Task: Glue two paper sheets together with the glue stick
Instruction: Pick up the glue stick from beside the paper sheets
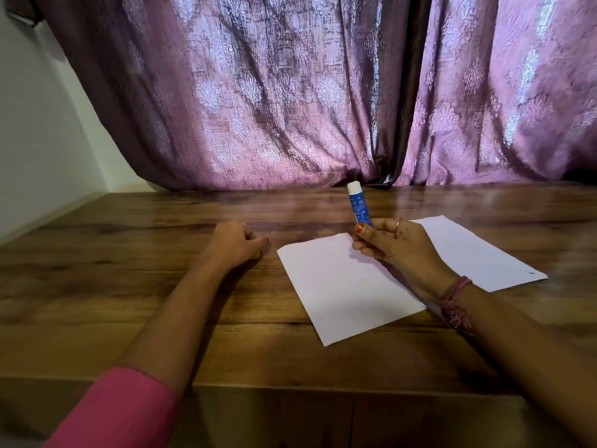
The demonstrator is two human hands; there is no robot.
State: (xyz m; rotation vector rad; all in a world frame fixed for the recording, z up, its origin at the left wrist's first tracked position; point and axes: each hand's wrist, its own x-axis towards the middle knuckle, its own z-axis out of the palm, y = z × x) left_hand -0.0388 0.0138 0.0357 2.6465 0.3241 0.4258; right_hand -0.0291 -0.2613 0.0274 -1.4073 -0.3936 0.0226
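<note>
- My right hand (392, 242) grips the glue stick (358, 204) by its lower end, fingers wrapped round the blue barrel, thumb pressed against its side.
- The glue stick stands nearly upright, leaning slightly towards 11 o'clock, with its white tip uppermost and uncapped.
- My right hand hovers over the far edge of the near paper sheet (345, 289), which lies flat on the wooden counter (129, 253) with its long side running roughly from 11 to 5 o'clock.
- The second paper sheet (475, 253) lies at 2 o'clock from the first, partly hidden behind my right hand and wrist; I cannot tell whether the two sheets touch or overlap there.
- My left hand (237, 242) rests on the counter at 9 o'clock from the near sheet, just clear of its corner, curled into a loose fist; I cannot tell whether anything is inside it.
- A thread bracelet (455, 292) circles my right wrist, and a pink sleeve (122, 412) covers my left upper arm.
- A purple patterned curtain (290, 92) hangs behind the counter's far edge at 12 o'clock.
</note>
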